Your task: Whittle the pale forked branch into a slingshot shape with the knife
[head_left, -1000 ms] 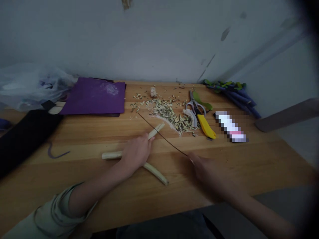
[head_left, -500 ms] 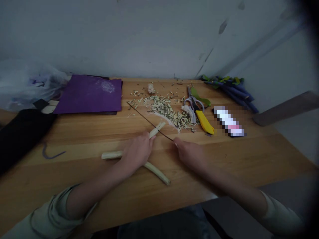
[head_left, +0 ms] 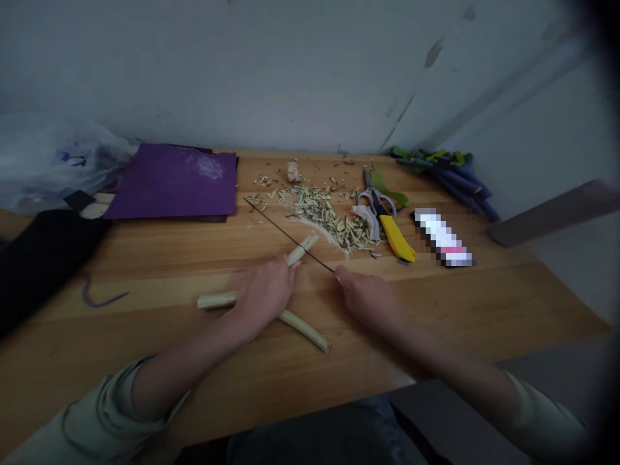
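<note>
My left hand is closed around a pale, peeled stick, whose upper end points away to the right. My right hand grips the near end of a long, thin dark blade or rod, which crosses over the stick near its tip. Beneath my left hand, another pale stick sticks out to the lower right. A pale end shows left of the hand; which piece it belongs to is hidden.
Shavings lie beyond my hands, beside scissors and a yellow handle. A phone and purple bundle are right. Purple sheets, a plastic bag and dark cloth are left.
My right hand and the thin dark tool have shifted slightly left and up. My left hand still holds the stick in nearly the same place.
</note>
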A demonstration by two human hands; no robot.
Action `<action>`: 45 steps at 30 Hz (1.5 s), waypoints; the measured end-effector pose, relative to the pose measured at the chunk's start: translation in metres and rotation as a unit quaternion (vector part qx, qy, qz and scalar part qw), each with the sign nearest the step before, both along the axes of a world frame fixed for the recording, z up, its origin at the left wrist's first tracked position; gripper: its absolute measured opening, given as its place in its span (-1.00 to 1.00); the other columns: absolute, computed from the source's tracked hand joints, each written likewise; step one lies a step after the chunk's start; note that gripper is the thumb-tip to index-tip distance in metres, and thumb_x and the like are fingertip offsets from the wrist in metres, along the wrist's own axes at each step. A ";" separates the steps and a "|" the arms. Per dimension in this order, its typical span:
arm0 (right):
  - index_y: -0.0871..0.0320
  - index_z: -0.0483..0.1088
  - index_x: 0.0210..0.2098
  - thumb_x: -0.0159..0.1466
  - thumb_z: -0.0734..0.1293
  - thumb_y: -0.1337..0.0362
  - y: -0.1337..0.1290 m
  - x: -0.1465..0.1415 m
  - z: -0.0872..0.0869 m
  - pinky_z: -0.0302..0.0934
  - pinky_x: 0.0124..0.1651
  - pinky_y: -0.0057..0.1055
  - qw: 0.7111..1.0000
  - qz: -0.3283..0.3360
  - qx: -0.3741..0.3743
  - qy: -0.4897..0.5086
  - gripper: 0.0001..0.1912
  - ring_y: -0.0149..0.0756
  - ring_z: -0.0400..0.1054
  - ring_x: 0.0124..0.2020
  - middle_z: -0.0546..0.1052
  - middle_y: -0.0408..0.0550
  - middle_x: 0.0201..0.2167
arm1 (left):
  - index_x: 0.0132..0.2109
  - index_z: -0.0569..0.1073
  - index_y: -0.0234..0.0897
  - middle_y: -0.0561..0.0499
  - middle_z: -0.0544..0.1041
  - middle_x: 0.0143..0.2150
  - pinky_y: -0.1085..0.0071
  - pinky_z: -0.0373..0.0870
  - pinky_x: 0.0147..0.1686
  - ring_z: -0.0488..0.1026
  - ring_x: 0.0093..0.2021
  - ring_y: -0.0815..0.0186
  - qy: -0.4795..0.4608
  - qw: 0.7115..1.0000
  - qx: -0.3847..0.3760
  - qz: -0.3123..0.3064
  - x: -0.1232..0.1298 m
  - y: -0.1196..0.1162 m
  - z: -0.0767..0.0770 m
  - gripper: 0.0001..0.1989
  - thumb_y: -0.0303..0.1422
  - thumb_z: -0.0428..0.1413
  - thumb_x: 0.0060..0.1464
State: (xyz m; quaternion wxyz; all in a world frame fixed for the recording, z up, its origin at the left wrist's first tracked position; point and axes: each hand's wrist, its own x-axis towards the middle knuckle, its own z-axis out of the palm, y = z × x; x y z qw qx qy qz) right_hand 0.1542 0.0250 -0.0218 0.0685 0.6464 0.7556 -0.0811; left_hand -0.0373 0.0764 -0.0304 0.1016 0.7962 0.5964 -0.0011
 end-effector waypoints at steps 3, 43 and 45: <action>0.14 0.26 -0.32 0.23 0.00 0.36 -0.030 0.027 -0.001 -0.03 -0.55 -0.46 0.998 -0.029 -0.046 0.018 -0.77 -0.32 0.35 -0.55 0.49 -0.05 -0.52 | -0.20 0.32 -0.34 -0.17 0.49 -0.42 0.33 0.23 -0.47 0.44 -0.44 0.15 -0.008 1.000 -0.011 0.000 0.000 0.000 0.000 -0.53 -0.14 -0.36 0.18; 0.14 0.25 -0.31 0.21 0.02 0.42 -0.007 0.005 0.007 -0.02 -0.53 -0.49 0.997 -0.022 -0.080 -0.002 -0.78 -0.36 0.37 -0.50 0.50 -0.06 -0.48 | -0.25 0.31 -0.32 -0.13 0.48 -0.47 0.33 0.22 -0.56 0.44 -0.49 0.11 0.024 1.000 0.006 -0.003 0.004 -0.002 0.005 -0.55 -0.17 -0.38 0.18; 0.15 0.26 -0.27 0.22 0.02 0.41 0.009 -0.009 0.008 -0.01 -0.49 -0.47 0.999 -0.003 -0.033 -0.026 -0.77 -0.32 0.37 -0.46 0.50 -0.03 -0.45 | -0.24 0.31 -0.32 -0.13 0.48 -0.47 0.33 0.21 -0.56 0.44 -0.49 0.12 0.022 1.000 0.011 0.001 0.004 -0.003 0.004 -0.55 -0.18 -0.39 0.18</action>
